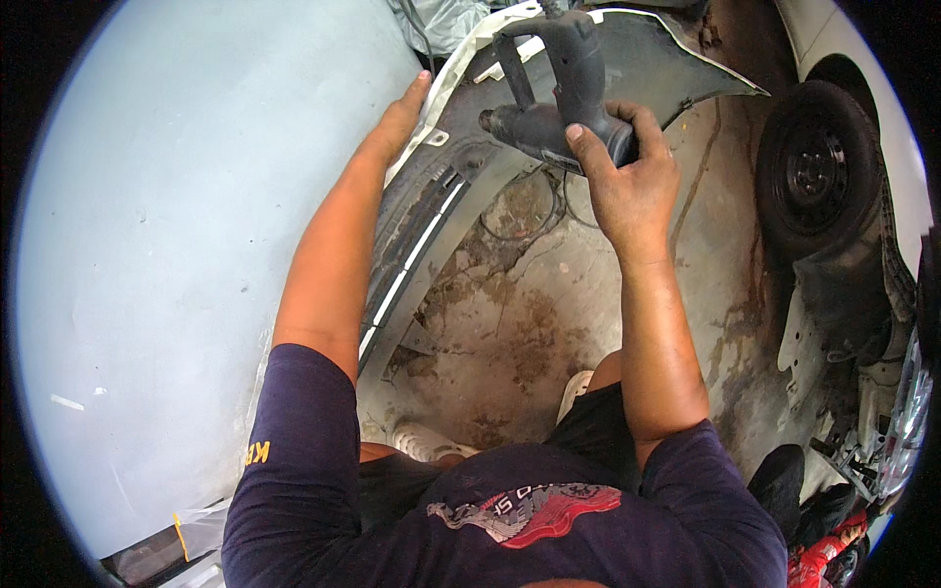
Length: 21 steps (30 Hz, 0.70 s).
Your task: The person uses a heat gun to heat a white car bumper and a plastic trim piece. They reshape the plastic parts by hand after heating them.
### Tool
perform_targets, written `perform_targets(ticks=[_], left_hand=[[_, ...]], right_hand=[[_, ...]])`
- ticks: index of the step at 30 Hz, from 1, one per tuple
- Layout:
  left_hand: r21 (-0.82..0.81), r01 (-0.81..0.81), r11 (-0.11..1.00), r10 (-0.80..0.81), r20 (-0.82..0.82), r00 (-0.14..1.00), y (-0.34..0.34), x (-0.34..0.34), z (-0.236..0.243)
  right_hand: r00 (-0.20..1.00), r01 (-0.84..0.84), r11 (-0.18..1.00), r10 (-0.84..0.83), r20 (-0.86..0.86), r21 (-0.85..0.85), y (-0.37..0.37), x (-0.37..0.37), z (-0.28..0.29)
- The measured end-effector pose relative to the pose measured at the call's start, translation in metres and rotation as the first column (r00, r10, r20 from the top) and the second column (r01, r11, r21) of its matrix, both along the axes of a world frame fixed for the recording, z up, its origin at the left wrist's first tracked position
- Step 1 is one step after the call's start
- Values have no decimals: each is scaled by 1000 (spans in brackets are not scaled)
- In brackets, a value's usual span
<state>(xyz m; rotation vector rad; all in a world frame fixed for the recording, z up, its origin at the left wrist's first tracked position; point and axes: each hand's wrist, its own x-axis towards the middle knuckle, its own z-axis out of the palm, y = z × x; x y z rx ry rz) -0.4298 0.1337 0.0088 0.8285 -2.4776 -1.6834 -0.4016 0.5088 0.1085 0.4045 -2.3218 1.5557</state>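
Note:
My right hand (637, 171) is wrapped round the rear end of a black heat gun (573, 83). The gun's short nozzle points left and its loop handle is turned away from me. Below the nozzle lies the dark inner side of a car bumper (456, 147) with a white edge. My left hand (402, 113) rests with stretched fingers along that white edge, between the bumper and a pale blue-grey panel (176, 216). Some of the left fingers are hidden behind the hand's edge.
At the right stands a white car body (907, 108) with a black wheel (818, 162) beside it. The concrete floor (520, 304) is stained and cracked. A person in red and black (833, 539) is at the lower right. Plastic sheeting (446, 24) hangs at the top.

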Motion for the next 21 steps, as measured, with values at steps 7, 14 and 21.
perform_targets(ticks=[7,14,21], left_hand=[[-33,22,999,-21,34,999,7,7,8],[-121,56,991,-47,73,996,30,18,29],[-157,60,986,-38,139,990,8,20,14]], right_hand=[[1000,-23,998,22,-13,-58,-3,-3,-4],[1000,1,1000,0,20,-22,4,-3,-2],[999,-32,999,33,24,-36,3,2,3]])
